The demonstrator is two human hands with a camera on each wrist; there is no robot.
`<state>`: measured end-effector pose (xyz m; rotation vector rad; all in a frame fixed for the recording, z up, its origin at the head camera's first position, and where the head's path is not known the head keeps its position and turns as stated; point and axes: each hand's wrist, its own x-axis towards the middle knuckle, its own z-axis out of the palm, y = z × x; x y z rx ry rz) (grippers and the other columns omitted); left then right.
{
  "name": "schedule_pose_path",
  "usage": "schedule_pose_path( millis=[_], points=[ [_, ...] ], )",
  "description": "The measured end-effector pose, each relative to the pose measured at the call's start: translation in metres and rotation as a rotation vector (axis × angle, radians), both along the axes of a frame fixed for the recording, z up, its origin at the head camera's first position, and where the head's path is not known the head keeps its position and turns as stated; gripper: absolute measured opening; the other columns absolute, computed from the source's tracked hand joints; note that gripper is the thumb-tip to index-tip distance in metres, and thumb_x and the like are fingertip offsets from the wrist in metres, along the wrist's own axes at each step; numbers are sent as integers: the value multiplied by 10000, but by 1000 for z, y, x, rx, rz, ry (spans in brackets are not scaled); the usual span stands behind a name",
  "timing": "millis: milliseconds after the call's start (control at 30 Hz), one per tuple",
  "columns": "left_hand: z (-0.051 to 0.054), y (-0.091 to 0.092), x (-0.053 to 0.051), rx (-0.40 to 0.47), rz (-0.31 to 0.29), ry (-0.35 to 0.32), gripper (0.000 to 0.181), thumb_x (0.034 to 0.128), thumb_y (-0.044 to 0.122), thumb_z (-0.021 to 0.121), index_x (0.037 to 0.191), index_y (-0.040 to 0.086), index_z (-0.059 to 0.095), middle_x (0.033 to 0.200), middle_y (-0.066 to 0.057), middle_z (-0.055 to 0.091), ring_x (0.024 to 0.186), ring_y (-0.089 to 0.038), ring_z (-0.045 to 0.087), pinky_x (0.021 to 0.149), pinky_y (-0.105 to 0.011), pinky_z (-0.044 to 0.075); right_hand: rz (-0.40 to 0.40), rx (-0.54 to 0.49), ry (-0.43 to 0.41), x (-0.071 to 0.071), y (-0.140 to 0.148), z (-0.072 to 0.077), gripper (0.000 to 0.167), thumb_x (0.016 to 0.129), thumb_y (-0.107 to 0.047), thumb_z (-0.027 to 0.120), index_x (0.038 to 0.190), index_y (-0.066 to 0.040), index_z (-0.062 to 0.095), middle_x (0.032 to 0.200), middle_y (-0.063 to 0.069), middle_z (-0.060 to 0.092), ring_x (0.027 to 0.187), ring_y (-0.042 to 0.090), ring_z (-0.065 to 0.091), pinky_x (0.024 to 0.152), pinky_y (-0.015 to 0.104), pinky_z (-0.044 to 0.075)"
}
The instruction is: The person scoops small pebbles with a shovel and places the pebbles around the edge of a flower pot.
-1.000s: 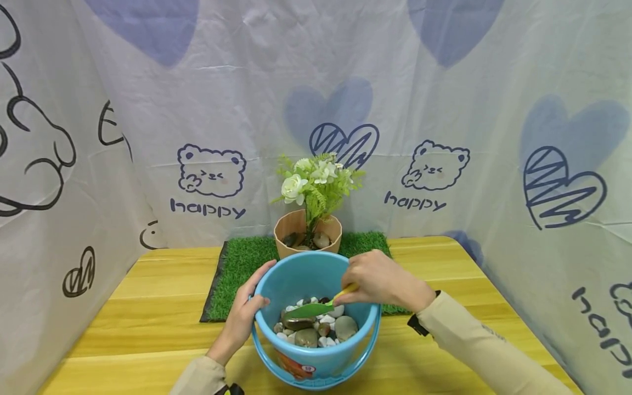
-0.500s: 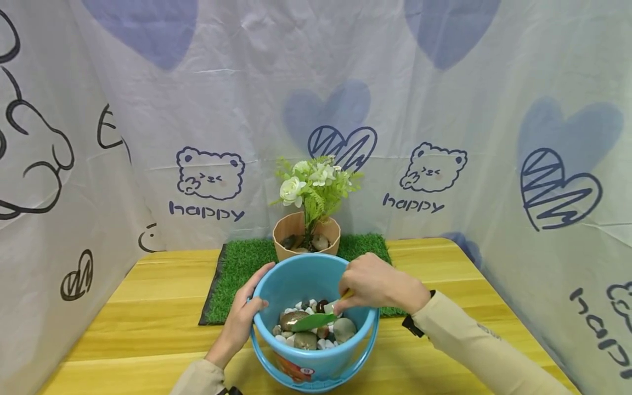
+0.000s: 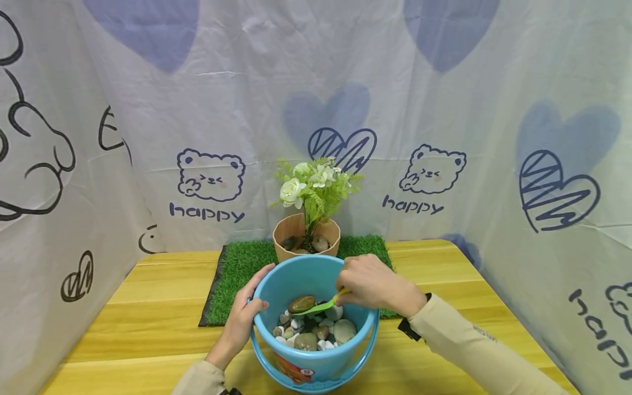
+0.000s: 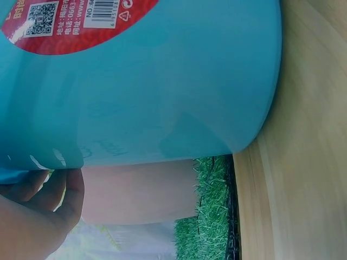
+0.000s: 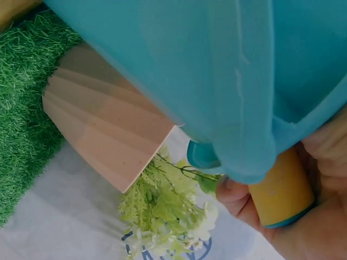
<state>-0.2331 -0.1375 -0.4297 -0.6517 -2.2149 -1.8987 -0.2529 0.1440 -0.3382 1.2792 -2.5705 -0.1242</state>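
In the head view a blue bucket [image 3: 316, 359] stands near the front of the table, with pebbles and larger stones [image 3: 306, 341] inside. My left hand [image 3: 240, 318] grips its left rim, thumb inside and fingers along the outer wall. The right hand [image 3: 377, 282] holds a small green toy shovel by its yellow handle [image 5: 283, 189], reaching over the right rim. A brown oval stone [image 3: 302, 304] lies on or against the shovel's green blade [image 3: 317, 309]; the contact underneath is hidden. In the left wrist view, fingers [image 4: 70, 197] press on the bucket's side.
Behind the bucket, a peach flowerpot [image 3: 286, 233] with stones and white flowers [image 3: 292, 192] stands on a green turf mat [image 3: 242, 274]. The wooden table [image 3: 148, 307] is enclosed by a printed curtain [image 3: 266, 109].
The shovel blade has slid under the brown stone and tipped, and the stone has shifted up toward the bucket's back wall. My left hand stays on the rim.
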Motion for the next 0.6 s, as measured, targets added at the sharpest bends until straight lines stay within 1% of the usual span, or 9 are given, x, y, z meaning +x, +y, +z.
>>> schedule_pose_path(
  millis=[100, 300, 433, 600],
  points=[
    [0, 0, 0, 4, -3, -5, 707, 824, 37, 399, 1504, 230, 385, 1467, -201, 457, 1237, -442, 530, 884, -507, 519, -7, -20, 23, 1, -1, -1, 186, 797, -428, 757, 711, -264, 741, 657, -131, 631, 635, 77, 454, 527, 213, 325],
    [1, -1, 1, 9, -18, -10, 704, 829, 40, 398, 1508, 223, 377, 1469, -213, 448, 1249, -450, 519, 885, -489, 531, -16, -55, 64, 3, -1, -3, 215, 806, -401, 758, 656, -262, 694, 599, -127, 566, 607, 81, 389, 521, 209, 277],
    [1, -1, 1, 5, -15, 0, 702, 829, 41, 397, 1508, 220, 377, 1468, -211, 450, 1253, -447, 517, 882, -464, 537, -29, -75, 96, 1, -2, -4, 209, 798, -408, 761, 666, -257, 706, 618, -122, 591, 617, 95, 389, 534, 216, 274],
    [1, 0, 1, 9, -17, -13, 699, 833, 40, 395, 1508, 219, 377, 1474, -210, 444, 1262, -446, 510, 887, -475, 535, -41, -73, 115, -1, -3, -6, 196, 789, -433, 756, 699, -261, 724, 663, -118, 623, 631, 99, 396, 561, 227, 263]
  ],
)
